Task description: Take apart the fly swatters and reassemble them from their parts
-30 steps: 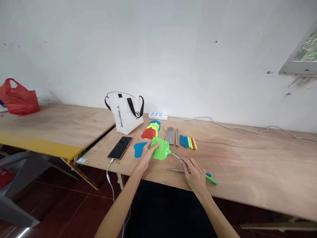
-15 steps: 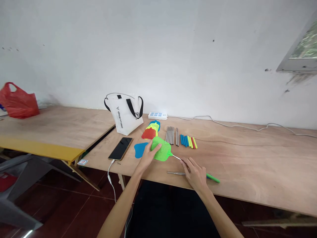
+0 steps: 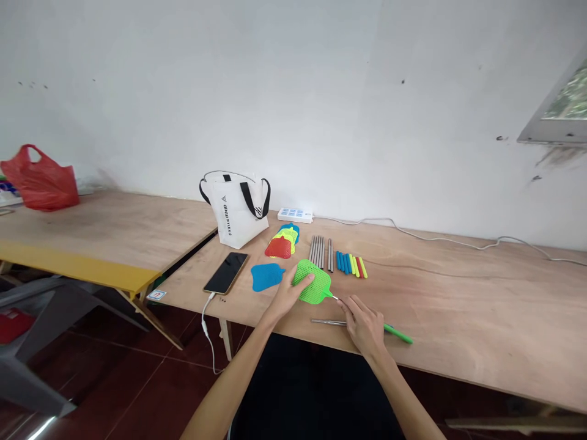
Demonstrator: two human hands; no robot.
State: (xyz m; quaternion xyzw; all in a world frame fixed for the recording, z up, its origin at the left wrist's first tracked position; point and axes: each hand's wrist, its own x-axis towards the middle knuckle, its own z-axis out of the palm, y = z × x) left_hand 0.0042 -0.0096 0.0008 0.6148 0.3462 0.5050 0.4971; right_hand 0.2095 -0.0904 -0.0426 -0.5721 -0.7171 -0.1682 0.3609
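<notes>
My left hand [image 3: 290, 294] grips the green mesh swatter head [image 3: 314, 285] at its near left edge, fingers closed on it. My right hand [image 3: 365, 322] pinches the thin metal rod [image 3: 334, 297] that runs from the head toward the green handle [image 3: 398, 333] sticking out past my wrist. A second loose metal rod [image 3: 327, 321] lies on the plywood table [image 3: 458, 305] just under my right hand. A blue swatter head [image 3: 266, 276] lies flat to the left of my left hand.
Behind are stacked red, yellow and blue swatter heads [image 3: 280, 243], several metal rods [image 3: 319, 251] and coloured handles [image 3: 351, 264]. A phone [image 3: 226, 272] on a cable, a white tote bag [image 3: 237, 209], a power strip [image 3: 296, 215] and a red plastic bag [image 3: 41, 180] are also present.
Both hands and the green swatter have shifted slightly right and nearer, so the blue head now lies uncovered. The camera view moved a little.
</notes>
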